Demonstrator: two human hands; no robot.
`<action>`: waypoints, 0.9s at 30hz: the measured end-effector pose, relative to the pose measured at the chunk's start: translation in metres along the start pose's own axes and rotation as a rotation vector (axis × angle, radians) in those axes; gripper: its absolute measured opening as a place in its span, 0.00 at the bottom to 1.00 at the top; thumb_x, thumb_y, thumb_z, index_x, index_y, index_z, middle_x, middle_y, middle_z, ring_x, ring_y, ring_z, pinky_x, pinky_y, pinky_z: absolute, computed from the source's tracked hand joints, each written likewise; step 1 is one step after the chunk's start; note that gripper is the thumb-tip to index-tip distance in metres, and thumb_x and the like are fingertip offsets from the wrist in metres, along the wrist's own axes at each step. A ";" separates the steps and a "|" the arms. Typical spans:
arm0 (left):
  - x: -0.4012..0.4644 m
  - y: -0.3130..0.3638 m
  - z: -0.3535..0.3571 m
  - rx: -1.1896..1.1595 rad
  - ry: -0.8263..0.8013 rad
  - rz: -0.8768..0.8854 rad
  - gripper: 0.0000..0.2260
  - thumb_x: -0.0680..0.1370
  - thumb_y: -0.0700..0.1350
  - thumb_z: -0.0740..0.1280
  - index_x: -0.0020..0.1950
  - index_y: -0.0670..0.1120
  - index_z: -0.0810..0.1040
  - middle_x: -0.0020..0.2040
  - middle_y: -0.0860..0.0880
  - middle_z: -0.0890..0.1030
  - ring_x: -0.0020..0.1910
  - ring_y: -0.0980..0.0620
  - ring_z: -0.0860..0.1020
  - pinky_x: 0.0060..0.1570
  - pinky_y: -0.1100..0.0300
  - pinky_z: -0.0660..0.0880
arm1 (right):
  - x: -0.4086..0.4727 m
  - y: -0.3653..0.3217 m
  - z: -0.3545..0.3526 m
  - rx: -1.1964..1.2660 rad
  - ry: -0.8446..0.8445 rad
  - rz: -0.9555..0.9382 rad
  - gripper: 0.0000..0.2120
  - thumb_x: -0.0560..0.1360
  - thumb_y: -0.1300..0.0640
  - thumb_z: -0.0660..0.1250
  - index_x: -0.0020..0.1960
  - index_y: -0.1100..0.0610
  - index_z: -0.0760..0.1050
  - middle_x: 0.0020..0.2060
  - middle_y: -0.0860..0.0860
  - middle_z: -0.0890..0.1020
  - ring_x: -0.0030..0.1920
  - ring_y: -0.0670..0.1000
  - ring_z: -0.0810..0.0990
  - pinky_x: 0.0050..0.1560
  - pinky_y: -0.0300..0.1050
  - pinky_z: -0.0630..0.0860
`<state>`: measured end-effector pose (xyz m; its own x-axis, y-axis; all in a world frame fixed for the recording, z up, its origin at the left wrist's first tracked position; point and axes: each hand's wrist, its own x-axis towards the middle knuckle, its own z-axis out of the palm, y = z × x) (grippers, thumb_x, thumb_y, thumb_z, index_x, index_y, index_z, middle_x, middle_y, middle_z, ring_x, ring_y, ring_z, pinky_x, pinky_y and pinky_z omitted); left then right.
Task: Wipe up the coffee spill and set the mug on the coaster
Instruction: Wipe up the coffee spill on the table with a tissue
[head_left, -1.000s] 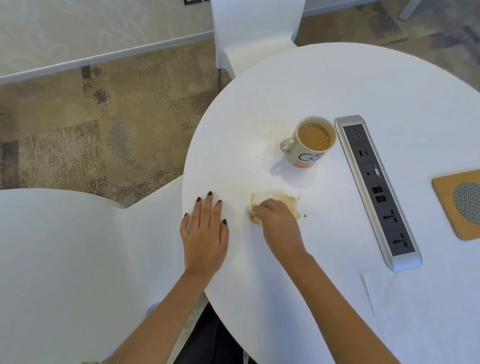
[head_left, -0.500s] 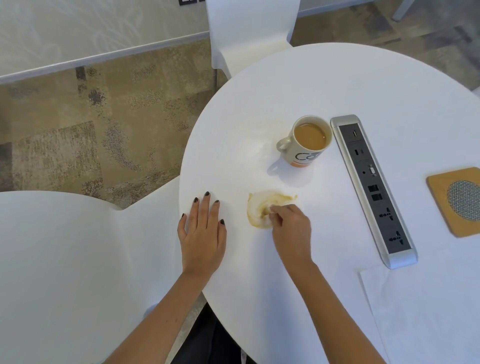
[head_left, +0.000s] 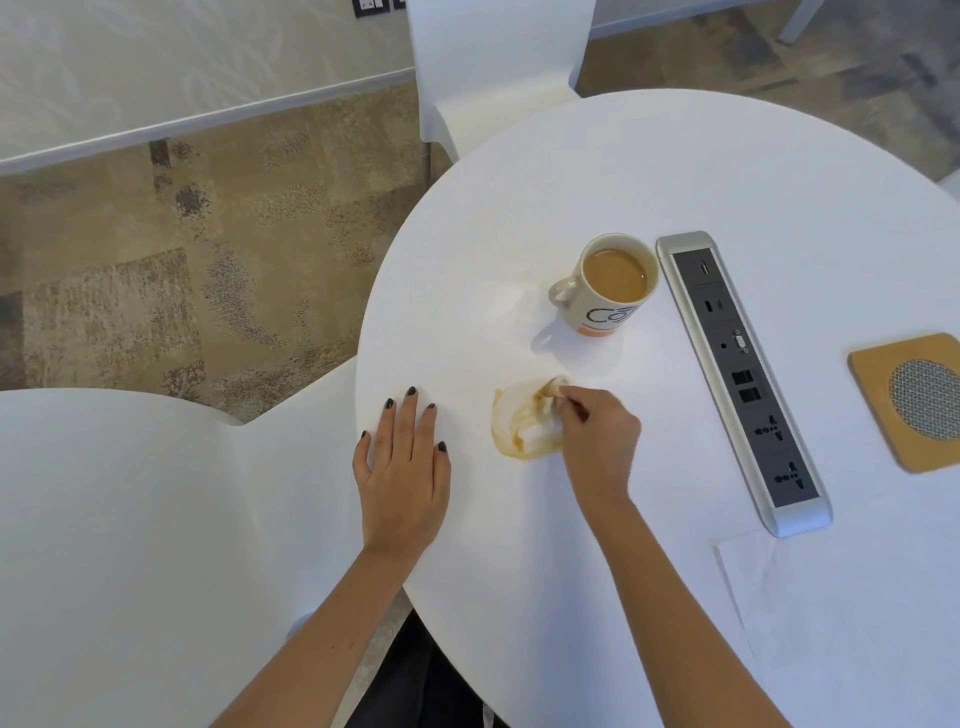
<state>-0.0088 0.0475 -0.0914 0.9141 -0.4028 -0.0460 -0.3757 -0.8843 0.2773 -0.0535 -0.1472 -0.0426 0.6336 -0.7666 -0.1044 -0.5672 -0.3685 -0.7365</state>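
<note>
Near the table's (head_left: 675, 171) left edge, my left hand (head_left: 402, 467) lies flat, fingers spread; my right hand (head_left: 597, 436) pinches a coffee-stained tissue (head_left: 524, 426) below the mug (head_left: 605, 286).

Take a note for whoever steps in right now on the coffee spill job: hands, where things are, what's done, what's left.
Left hand: flat on the white table, holding nothing.
Right hand: pinches a coffee-soaked tissue on the spill.
Mug: full, upright, beside the power strip, not on the coaster at the right edge.
Done: wiping begun.
Left: finish wiping, then move the mug to the coaster.
</note>
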 end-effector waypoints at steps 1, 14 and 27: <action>0.000 0.000 0.000 -0.002 0.001 0.001 0.21 0.80 0.48 0.52 0.73 0.50 0.64 0.78 0.51 0.60 0.76 0.48 0.58 0.68 0.46 0.56 | -0.005 -0.004 0.005 0.006 -0.070 -0.038 0.09 0.70 0.65 0.68 0.48 0.58 0.84 0.45 0.53 0.86 0.43 0.49 0.81 0.45 0.29 0.69; 0.000 -0.002 0.003 0.011 0.005 0.005 0.21 0.80 0.48 0.51 0.73 0.50 0.64 0.78 0.51 0.60 0.76 0.49 0.58 0.69 0.47 0.56 | 0.004 0.022 -0.005 -0.122 0.197 0.011 0.06 0.72 0.62 0.69 0.48 0.58 0.83 0.47 0.54 0.81 0.49 0.57 0.73 0.41 0.38 0.64; 0.000 -0.001 0.002 0.009 0.009 0.006 0.20 0.80 0.48 0.52 0.72 0.50 0.64 0.77 0.51 0.61 0.76 0.48 0.59 0.68 0.45 0.57 | -0.011 0.033 0.009 -0.347 0.306 -0.257 0.04 0.70 0.68 0.70 0.42 0.62 0.82 0.35 0.55 0.80 0.39 0.60 0.71 0.36 0.48 0.72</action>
<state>-0.0088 0.0482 -0.0936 0.9131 -0.4061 -0.0357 -0.3826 -0.8839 0.2689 -0.0744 -0.1468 -0.0719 0.6221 -0.7279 0.2883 -0.5876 -0.6775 -0.4424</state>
